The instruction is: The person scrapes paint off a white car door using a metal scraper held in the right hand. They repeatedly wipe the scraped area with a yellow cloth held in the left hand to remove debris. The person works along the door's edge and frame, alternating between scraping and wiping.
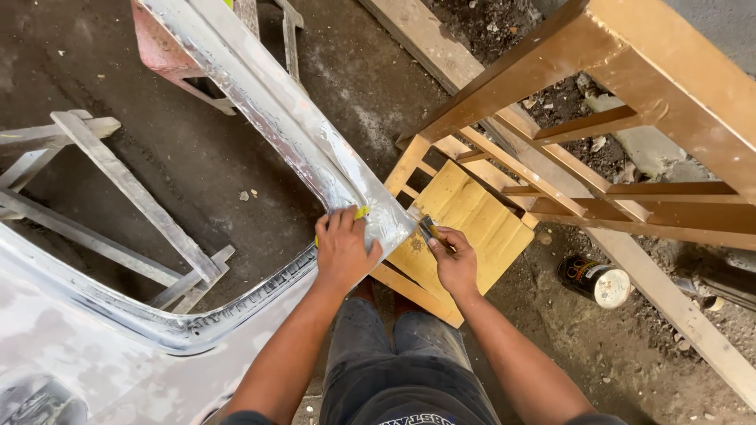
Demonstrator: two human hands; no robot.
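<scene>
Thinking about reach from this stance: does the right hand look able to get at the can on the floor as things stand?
Probably yes. The can lies on open floor to the right of the right hand, with nothing between them. But the hand holds a small tool, so it would have to shift or drop that first.

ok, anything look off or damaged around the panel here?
The grey panel has a patchy, rough, smeared surface along its length. The left hand presses flat on its end, over something yellow; the right hand holds a small tool at the edge. A can lies tipped on the dirt floor; no spill visible.
</scene>
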